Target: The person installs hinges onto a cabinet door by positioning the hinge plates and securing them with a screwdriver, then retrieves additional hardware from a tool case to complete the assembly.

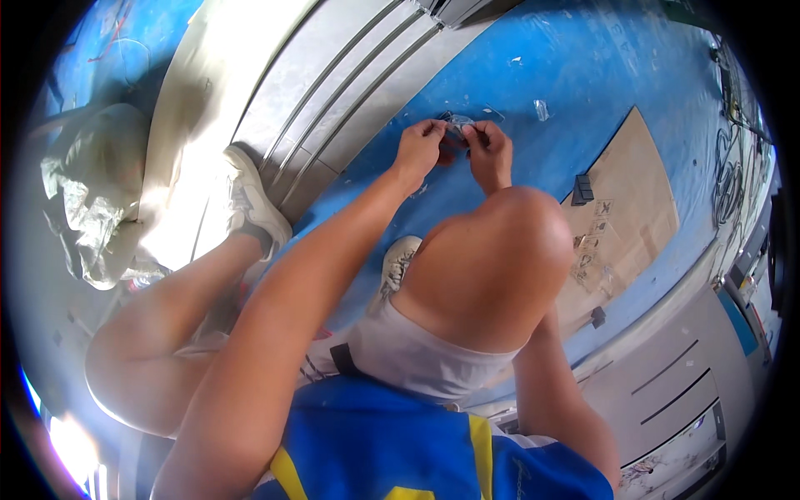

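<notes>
Blue floor (583, 67), printed cardboard (637, 187); both hands (419, 152) (490, 155) pinch plastic (457, 122).

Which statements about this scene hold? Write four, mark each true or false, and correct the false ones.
1. The left hand and right hand pinch a small, clear, plastic-looking piece. True.
2. Red covering lies below the hands. False: a bright blue floor covering does.
3. A small, dark-grey block sits at the edge of a flat, brown cardboard sheet. True.
4. The cardboard sheet lies left of both hands. False: it lies to their right.
</notes>
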The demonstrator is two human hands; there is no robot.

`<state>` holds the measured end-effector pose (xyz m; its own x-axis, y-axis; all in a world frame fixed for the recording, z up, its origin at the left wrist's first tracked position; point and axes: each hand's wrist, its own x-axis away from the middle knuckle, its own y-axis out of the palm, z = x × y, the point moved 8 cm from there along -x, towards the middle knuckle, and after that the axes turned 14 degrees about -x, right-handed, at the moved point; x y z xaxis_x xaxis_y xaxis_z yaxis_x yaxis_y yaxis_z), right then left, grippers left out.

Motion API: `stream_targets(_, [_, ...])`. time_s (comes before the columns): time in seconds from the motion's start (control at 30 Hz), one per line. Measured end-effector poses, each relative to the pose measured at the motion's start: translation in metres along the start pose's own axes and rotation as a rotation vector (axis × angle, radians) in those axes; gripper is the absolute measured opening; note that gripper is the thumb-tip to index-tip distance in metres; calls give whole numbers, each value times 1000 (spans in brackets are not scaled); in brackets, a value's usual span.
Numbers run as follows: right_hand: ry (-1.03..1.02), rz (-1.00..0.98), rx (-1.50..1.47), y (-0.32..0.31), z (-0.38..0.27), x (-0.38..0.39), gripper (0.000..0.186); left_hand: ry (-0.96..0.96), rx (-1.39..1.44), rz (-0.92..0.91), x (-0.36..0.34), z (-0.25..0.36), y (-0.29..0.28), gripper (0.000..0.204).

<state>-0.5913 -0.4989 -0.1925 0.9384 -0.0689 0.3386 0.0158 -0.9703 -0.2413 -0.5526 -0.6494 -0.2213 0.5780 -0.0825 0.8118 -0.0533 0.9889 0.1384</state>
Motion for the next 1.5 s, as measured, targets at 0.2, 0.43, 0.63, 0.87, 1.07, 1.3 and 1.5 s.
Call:
stream_targets(0.2, [83,-25,-89,5,2,1,16,141,57,16,0,12,-1,27])
stream_targets(0.43, [5,24,-245,4,6,14,16,252,-12,35,10,16,9,17])
stream_targets(0.63, [221,161,-472,-1,41,35,15,283,-148,142,22,-4,15,17])
stream_targets(0.87, [-60,280,294,-29,5,33,12,525,-829,637,32,43,-36,13])
stream_targets(1.07, [-347,173,454,-49,-36,-21,14,609,-1112,375,0,70,-2,13])
stream_targets(1.3, [-214,-14,694,-20,-35,-54,8,624,-1262,391,-1,72,-6,11])
stream_targets(1.5, [-255,-303,178,0,-60,-47,9,565,-775,257,22,94,-21,9])
